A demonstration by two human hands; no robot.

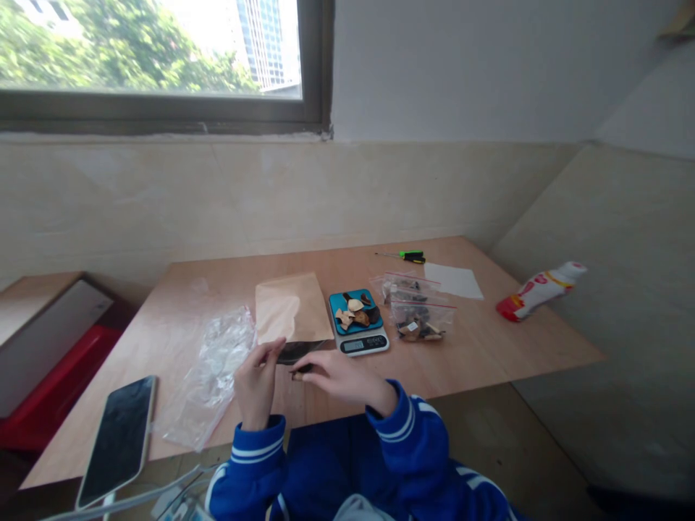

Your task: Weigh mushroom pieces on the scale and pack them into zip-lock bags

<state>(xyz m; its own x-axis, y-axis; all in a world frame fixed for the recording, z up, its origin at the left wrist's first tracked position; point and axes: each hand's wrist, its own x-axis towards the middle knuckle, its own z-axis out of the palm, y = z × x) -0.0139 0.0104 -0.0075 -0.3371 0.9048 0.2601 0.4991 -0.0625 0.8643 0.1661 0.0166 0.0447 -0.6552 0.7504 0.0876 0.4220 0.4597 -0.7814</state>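
My left hand (pixel 257 380) pinches the near, open edge of a brown paper bag (pixel 290 307) that lies flat on the table. The bag's dark mouth faces me. Just right of that mouth, my right hand (pixel 339 375) holds a small dark dried slice (pixel 300 371) between thumb and fingers; its exact kind is too small to tell. Beyond my right hand sits a digital kitchen scale (pixel 363 343) with a blue platform. Several dried slices (pixel 358 312), pale and dark brown, rest on it. The display digits are unreadable.
Right of the scale lie zip bags (pixel 420 322) of dried pieces, a white paper sheet (pixel 453 281) and a green-and-black screwdriver (pixel 411 255). A red-and-white bottle (pixel 540 291) stands at the right. Clear plastic bags (pixel 214 369) and a tablet (pixel 118 438) are at the left.
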